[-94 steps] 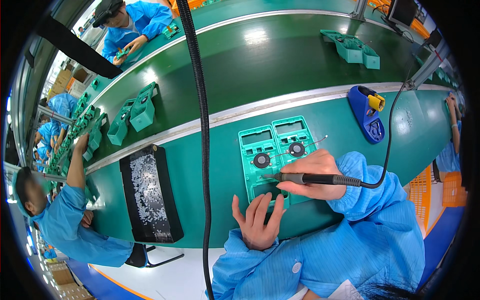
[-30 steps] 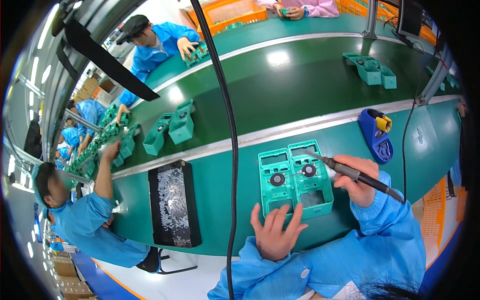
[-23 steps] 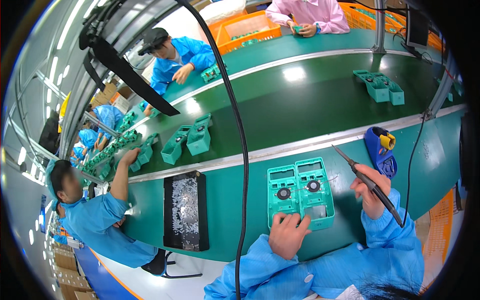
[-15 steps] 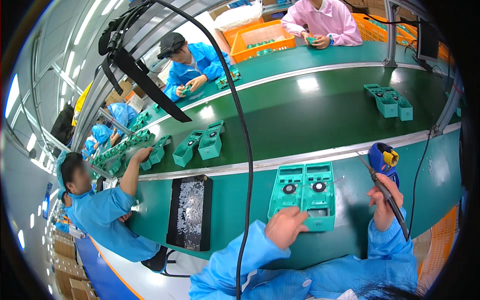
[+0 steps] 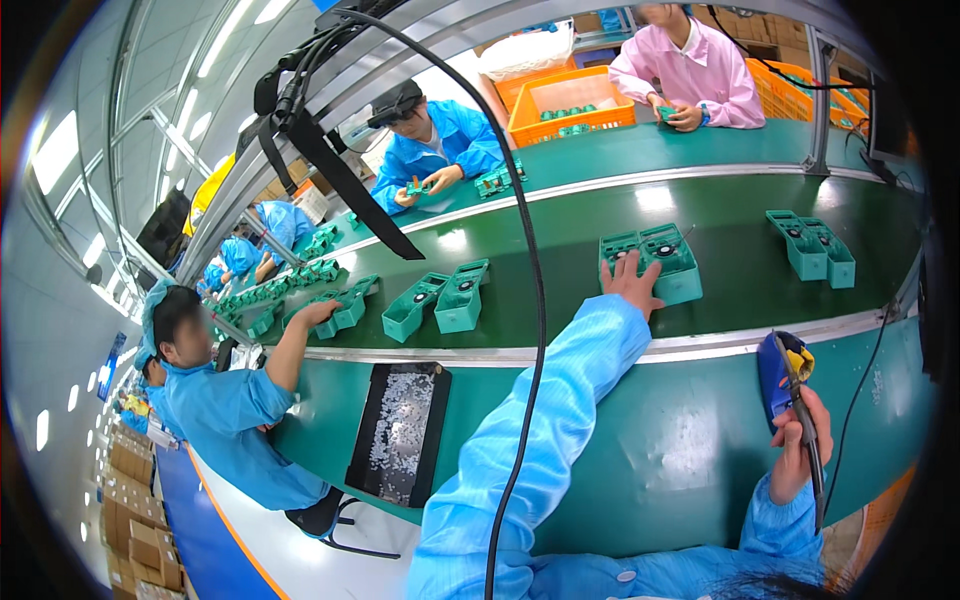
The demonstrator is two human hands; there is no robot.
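Observation:
My left hand (image 5: 632, 284) reaches out onto the dark green belt, its fingers spread over a pair of green plastic housings (image 5: 682, 272). Each housing is an open box, with a small round black part showing inside the right one. The left one is partly covered by my fingers. In my right hand (image 5: 800, 440) is a soldering iron (image 5: 808, 425), gripped by its dark handle with the cable hanging down. Its tip end points up beside a blue iron holder (image 5: 772, 378) with a yellow insert on the green bench.
Left of my arm lies a black tray (image 5: 402, 435) of small whitish pieces. More green housings (image 5: 462, 298) stand along the belt (image 5: 540, 250), others at right (image 5: 812, 250). A co-worker in blue (image 5: 225, 385) reaches onto it at left. A black cable (image 5: 540, 340) hangs across the view.
The pair of housings has gone from the bench in front of me onto the belt, with my left hand reaching forward. My right hand still holds the soldering iron near the holder.

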